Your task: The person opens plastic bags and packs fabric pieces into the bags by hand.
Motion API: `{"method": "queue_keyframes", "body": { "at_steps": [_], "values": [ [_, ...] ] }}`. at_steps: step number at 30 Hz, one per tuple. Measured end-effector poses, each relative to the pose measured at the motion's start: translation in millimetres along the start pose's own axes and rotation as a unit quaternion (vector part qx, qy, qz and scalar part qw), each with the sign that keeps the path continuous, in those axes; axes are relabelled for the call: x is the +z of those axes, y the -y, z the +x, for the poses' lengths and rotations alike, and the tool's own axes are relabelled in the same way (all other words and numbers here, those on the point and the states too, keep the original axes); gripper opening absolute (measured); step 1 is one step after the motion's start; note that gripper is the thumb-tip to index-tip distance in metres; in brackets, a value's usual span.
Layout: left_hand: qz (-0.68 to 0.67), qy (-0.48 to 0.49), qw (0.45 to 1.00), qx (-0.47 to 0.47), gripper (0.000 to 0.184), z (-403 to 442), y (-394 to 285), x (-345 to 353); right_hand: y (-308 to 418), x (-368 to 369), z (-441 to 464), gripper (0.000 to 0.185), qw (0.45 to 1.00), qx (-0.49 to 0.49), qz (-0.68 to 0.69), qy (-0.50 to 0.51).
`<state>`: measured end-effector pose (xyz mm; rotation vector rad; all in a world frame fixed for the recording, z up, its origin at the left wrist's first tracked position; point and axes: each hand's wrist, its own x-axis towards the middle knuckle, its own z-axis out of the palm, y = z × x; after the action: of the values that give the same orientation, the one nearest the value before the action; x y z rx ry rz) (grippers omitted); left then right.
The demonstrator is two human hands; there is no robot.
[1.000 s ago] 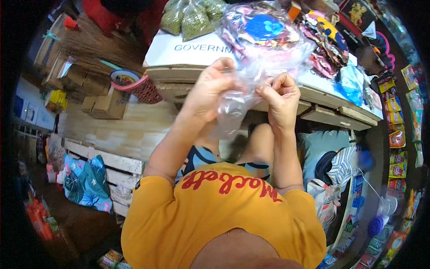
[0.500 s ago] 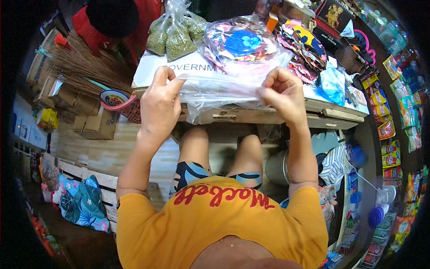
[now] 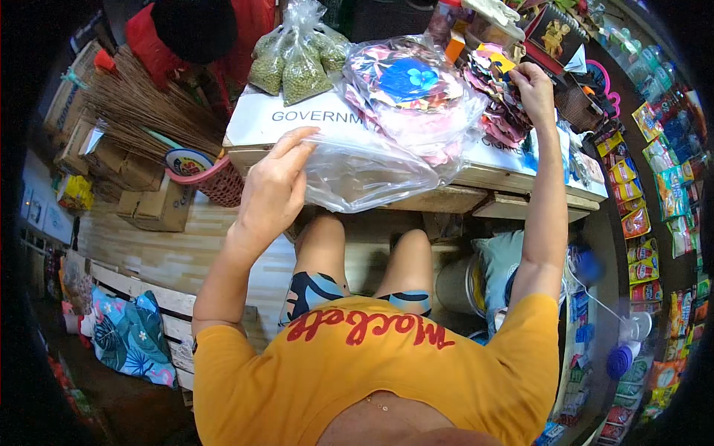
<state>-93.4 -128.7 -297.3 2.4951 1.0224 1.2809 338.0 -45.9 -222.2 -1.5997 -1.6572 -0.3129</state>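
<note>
My left hand (image 3: 277, 182) is closed on the mouth edge of a clear plastic bag (image 3: 361, 182), which droops over the table's front edge. My right hand (image 3: 532, 88) reaches across to a stack of colorful round cloth rags (image 3: 502, 93), its fingers curled on the stack's upper right edge. Between the hands, a bundle of similar round cloths (image 3: 405, 78) lies in clear plastic, a blue one on top. Left of it stand knotted plastic bags of green beans (image 3: 303, 80).
The white-topped table (image 3: 260, 123) has drawers in front. A stick broom (image 3: 145, 104), a pink basket (image 3: 222, 182) and a cardboard box (image 3: 156, 208) are at the left. Hanging snack packets (image 3: 632, 189) line the right side. A dark basket (image 3: 580, 104) sits beyond my right hand.
My right hand has let go of the clear bag and moved right and away to the cloth stack. My left hand still holds the bag, which now hangs looser.
</note>
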Motion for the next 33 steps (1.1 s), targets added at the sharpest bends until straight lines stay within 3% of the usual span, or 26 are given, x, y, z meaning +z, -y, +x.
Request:
{"method": "queue_keyframes", "body": {
  "at_steps": [1, 4, 9, 12, 13, 16, 18, 25, 28, 29, 30, 32, 33],
  "values": [
    [-0.009, 0.014, 1.0, -0.007, 0.027, -0.3, 0.5, 0.9, 0.3, -2.9, -0.1, 0.016, 0.999, -0.021, 0.011, 0.032],
    [-0.036, 0.043, 0.998, -0.018, 0.029, -1.6, 1.9, 7.6, 27.1, -1.9, -15.7, 0.018, 0.98, -0.124, -0.156, 0.009],
    [-0.066, 0.065, 0.996, -0.003, 0.03, -3.4, -3.2, 21.3, 27.1, 12.7, -10.5, 0.016, 0.964, -0.109, -0.243, -0.007],
    [-0.071, 0.062, 0.995, 0.005, 0.026, -8.0, -0.7, 18.3, -13.8, 13.6, 9.7, 0.014, 0.997, -0.043, 0.03, -0.048],
    [-0.073, 0.061, 0.995, 0.007, 0.024, -8.6, 0.8, 17.3, -2.1, -2.6, 11.2, 0.011, 0.987, 0.059, 0.148, -0.038],
    [-0.115, 0.071, 0.991, 0.011, 0.022, -11.7, 10.7, 17.5, -17.8, -33.8, 27.7, 0.009, 0.909, 0.105, 0.39, -0.101],
    [-0.177, 0.099, 0.979, -0.029, 0.021, -8.9, 7.0, 15.7, -16.0, -51.3, 30.8, 0.01, 0.865, 0.096, 0.479, -0.12],
    [-0.283, 0.109, 0.953, -0.026, 0.024, 15.7, -4.1, 36.4, 38.1, -76.6, 27.1, 0.017, 0.841, 0.099, 0.527, -0.074],
    [-0.432, 0.099, 0.89, -0.106, 0.025, 28.0, -1.6, 58.1, 71.6, -73.3, 17.5, 0.019, 0.822, 0.097, 0.561, -0.029],
    [-0.472, 0.151, 0.855, -0.151, 0.038, 35.6, -0.8, 57.9, 67.0, -70.3, 17.3, 0.02, 0.755, 0.025, 0.649, 0.094],
    [-0.556, 0.143, 0.804, -0.152, 0.041, 41.6, -8.2, 56.3, 83.6, -56.0, 13.0, 0.018, 0.787, 0.063, 0.613, -0.012],
    [-0.707, 0.12, 0.68, -0.151, 0.045, 50.5, -22.4, 53.7, 112.8, -34.2, -10.0, 0.014, 0.797, 0.019, 0.601, 0.054],
    [-0.736, 0.129, 0.657, -0.104, 0.059, 49.6, -3.9, 73.1, 131.9, -25.5, -27.8, 0.012, 0.778, 0.012, 0.617, 0.121]
  ]
}}
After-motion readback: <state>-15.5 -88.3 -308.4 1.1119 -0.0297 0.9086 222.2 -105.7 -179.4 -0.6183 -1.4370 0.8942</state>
